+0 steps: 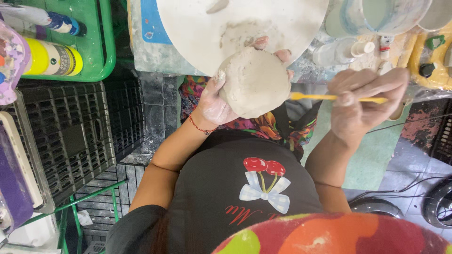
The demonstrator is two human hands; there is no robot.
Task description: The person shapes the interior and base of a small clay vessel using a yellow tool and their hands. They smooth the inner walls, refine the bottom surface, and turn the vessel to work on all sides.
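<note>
Cupped in the left hand (pixel 214 101), the clay lump (pixel 255 82) could be gouged if the yellow tool (pixel 329 98), pinched by the right hand (pixel 360 101), slips.

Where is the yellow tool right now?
In the head view, the yellow tool is right of centre, held in the right hand, its tip meeting the edge of the clay lump cupped in the left hand.

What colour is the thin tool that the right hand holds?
The thin stick-shaped tool in the right hand is yellow, seen best in the head view.
</note>
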